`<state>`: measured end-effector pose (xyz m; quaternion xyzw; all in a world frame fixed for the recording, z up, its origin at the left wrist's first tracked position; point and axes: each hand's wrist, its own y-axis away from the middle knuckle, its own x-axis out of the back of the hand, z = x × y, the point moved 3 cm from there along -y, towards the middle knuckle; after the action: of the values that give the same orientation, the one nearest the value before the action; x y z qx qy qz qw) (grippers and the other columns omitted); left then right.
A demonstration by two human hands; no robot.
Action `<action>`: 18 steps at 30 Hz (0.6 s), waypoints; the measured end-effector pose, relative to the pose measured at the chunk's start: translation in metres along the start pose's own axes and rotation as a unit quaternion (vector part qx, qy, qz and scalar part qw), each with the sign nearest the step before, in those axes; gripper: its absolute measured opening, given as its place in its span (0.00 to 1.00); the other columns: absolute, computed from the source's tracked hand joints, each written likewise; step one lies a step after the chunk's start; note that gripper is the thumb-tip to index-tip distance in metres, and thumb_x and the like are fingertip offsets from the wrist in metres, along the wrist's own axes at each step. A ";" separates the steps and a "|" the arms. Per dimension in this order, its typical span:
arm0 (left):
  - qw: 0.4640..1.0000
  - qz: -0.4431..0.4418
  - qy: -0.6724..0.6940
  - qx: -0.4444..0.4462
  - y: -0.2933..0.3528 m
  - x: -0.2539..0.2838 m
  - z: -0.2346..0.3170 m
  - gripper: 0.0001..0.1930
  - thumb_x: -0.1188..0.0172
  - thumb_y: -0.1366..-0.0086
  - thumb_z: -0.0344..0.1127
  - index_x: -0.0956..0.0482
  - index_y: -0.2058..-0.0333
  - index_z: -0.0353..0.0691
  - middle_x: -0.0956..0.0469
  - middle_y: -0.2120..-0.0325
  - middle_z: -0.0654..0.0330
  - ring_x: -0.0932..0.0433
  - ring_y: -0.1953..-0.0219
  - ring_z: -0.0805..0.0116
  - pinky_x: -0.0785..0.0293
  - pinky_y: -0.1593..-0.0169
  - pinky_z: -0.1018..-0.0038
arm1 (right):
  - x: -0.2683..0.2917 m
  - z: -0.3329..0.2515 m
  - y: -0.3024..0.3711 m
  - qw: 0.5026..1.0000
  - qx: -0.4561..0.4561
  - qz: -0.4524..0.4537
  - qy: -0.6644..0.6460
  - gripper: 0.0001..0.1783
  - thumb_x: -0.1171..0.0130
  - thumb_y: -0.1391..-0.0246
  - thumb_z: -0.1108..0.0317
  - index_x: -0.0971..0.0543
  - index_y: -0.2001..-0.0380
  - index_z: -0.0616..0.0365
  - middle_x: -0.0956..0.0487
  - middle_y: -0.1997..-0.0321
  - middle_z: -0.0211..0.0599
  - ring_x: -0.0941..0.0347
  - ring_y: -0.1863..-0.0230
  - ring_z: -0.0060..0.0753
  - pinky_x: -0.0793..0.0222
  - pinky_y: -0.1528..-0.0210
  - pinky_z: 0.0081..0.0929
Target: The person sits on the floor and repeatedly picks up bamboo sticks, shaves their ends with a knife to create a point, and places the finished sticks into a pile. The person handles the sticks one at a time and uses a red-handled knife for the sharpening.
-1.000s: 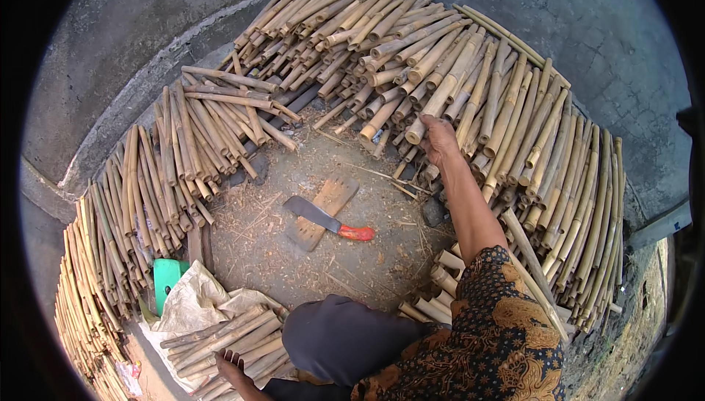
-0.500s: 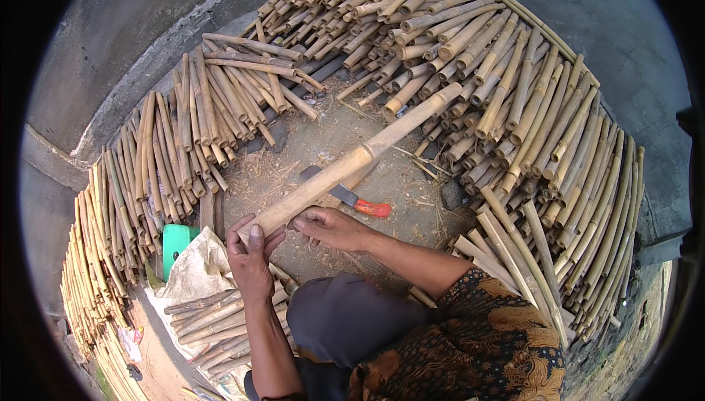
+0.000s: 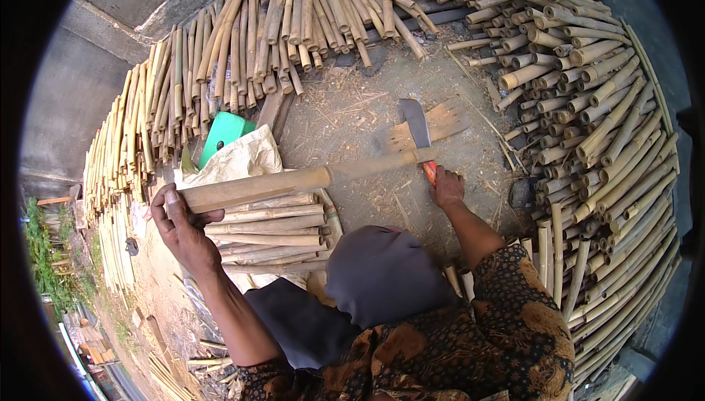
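My left hand (image 3: 185,230) is closed around the near left end of a long bamboo pole (image 3: 294,178). The pole slants up to the right, its far end crossing in front of a machete (image 3: 417,123). That machete has a dark, broad blade and a red handle, and my right hand (image 3: 446,186) grips the handle. The blade points away from me, over or against a worn wooden block (image 3: 443,120) on the ground; whether they touch I cannot tell. Part of the handle is hidden by the pole and my fingers.
Cut bamboo (image 3: 294,19) is stacked along the wall at the far left, with a higher stack (image 3: 587,85) at the right. A green container (image 3: 225,135) stands near a pale sack (image 3: 253,155). More bamboo pieces (image 3: 275,228) lie beside my knees. Chips litter the ground.
My right hand has moved from beside the pole to the machete's handle and taken hold of it. My left hand has carried the pole leftward, and the view has turned left.
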<state>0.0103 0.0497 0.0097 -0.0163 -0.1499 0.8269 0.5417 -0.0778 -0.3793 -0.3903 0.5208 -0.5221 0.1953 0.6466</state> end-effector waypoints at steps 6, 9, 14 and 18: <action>0.995 0.048 -0.002 -0.092 -0.013 0.024 0.026 0.17 0.51 0.23 0.47 0.27 0.48 0.39 0.26 0.62 0.59 0.22 0.72 0.73 0.19 0.75 0.80 | 0.024 0.015 0.036 0.963 -0.116 0.056 -0.236 0.25 0.35 0.51 0.54 0.23 0.55 0.60 0.17 0.59 0.50 0.19 0.57 0.54 0.24 0.54 0.44; 0.997 0.038 -0.007 -0.064 -0.011 0.021 0.020 0.18 0.49 0.24 0.48 0.28 0.48 0.40 0.27 0.63 0.61 0.23 0.73 0.74 0.20 0.73 0.79 | 0.041 0.015 0.066 0.890 -0.135 0.063 -0.432 0.18 0.37 0.47 0.56 0.22 0.63 0.63 0.18 0.70 0.48 0.19 0.66 0.42 0.26 0.58 0.39; 0.995 0.026 0.025 -0.091 -0.006 -0.004 0.006 0.19 0.48 0.24 0.48 0.31 0.47 0.38 0.24 0.59 0.55 0.20 0.57 0.63 0.17 0.62 0.70 | 0.075 -0.022 0.104 0.862 -0.005 0.182 -0.473 0.17 0.40 0.45 0.58 0.23 0.61 0.62 0.19 0.70 0.56 0.20 0.63 0.60 0.26 0.59 0.44; 0.982 0.045 0.141 -0.117 -0.004 -0.017 0.016 0.19 0.46 0.25 0.44 0.33 0.48 0.34 0.21 0.57 0.47 0.17 0.52 0.50 0.16 0.53 0.62 | 0.104 -0.067 0.100 0.870 0.056 0.147 -0.467 0.16 0.38 0.44 0.59 0.23 0.61 0.61 0.19 0.69 0.55 0.21 0.63 0.63 0.27 0.59 0.47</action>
<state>0.0177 0.0324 0.0241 -0.2026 -0.1669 0.8169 0.5136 -0.0864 -0.3122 -0.2457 0.5042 -0.8217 0.0512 0.2607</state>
